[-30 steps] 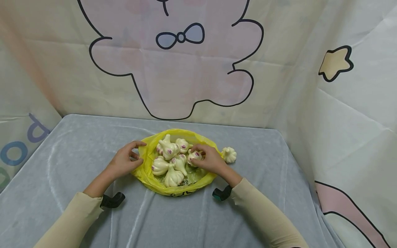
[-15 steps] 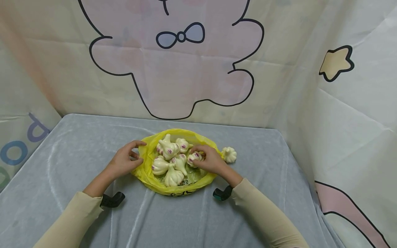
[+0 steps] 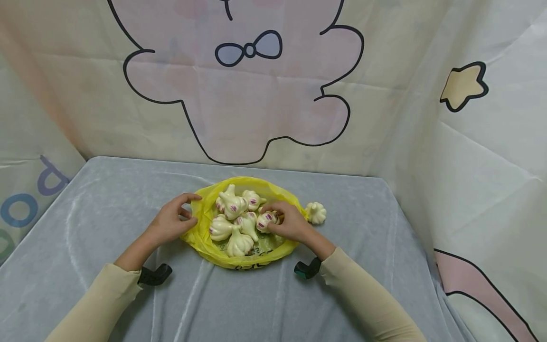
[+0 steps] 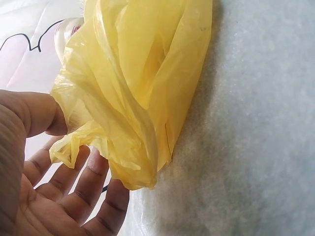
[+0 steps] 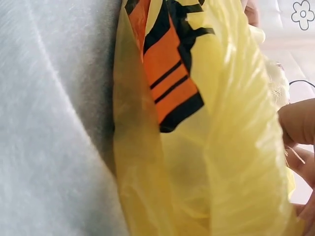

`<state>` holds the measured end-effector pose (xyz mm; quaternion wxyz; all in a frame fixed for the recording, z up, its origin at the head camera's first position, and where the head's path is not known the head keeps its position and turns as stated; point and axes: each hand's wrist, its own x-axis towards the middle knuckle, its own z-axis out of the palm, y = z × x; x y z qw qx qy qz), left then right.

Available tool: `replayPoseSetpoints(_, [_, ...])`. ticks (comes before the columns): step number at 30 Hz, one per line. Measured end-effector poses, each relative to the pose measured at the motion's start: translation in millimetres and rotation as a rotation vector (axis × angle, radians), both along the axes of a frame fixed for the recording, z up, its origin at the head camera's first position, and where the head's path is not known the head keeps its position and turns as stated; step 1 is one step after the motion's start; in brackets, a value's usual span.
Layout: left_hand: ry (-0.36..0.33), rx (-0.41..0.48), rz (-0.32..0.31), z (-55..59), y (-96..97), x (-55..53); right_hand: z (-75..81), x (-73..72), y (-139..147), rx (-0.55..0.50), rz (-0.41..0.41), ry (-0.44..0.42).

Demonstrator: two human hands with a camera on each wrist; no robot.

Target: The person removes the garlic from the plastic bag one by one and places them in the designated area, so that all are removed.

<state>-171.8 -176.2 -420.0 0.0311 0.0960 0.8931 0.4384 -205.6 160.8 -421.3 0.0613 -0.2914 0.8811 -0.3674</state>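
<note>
Inside a yellow plastic bag [image 3: 201, 244], spread wide on the cloth, lie several pale garlic bulbs [image 3: 239, 244] with purple marks. My right hand [image 3: 290, 222] reaches over the bag's right rim and holds one garlic bulb [image 3: 266, 222] between thumb and fingers. At the left rim is my left hand [image 3: 168, 223], its thumb and fingers apart and touching the plastic. The left wrist view shows relaxed fingers [image 4: 91, 179] behind the crumpled bag edge [image 4: 133, 167]. In the right wrist view the bag wall [image 5: 236, 147] hides most of the right hand's hold.
Another garlic bulb [image 3: 316, 213] lies outside the bag, just beyond its right edge. Grey cloth [image 3: 239, 304] covers the table. A printed curtain [image 3: 256, 109] hangs behind it, and more printed fabric [image 3: 491, 152] hangs to the right.
The garlic bulb in my right hand has shifted slightly left and turned, showing more of its purple marks. My left hand and the bag stay almost still.
</note>
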Motion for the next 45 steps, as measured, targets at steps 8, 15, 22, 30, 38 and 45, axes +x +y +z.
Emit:
replayPoseSetpoints(8, [0.000,-0.005,-0.001,0.7,-0.3,0.4,0.5,-0.8,-3.2,0.029,0.033,0.014])
replayPoseSetpoints(15, [0.002,0.008,-0.009,2.1,-0.1,0.6,2.9,1.6,-6.1,0.029,0.024,0.023])
replayPoseSetpoints(22, [0.008,0.006,-0.010,1.4,0.3,0.1,11.7,5.3,-2.9,0.028,-0.021,0.018])
replayPoseSetpoints(30, [0.020,0.004,-0.005,-0.5,-0.8,-0.6,27.0,6.0,1.6,-0.014,-0.045,0.013])
replayPoseSetpoints(38, [0.018,-0.001,-0.009,0.8,-0.9,-0.5,43.5,5.0,9.5,-0.062,-0.082,0.057])
replayPoseSetpoints(45, [0.014,0.003,-0.011,1.3,-1.2,-0.5,58.2,1.3,20.1,-0.110,-0.134,0.065])
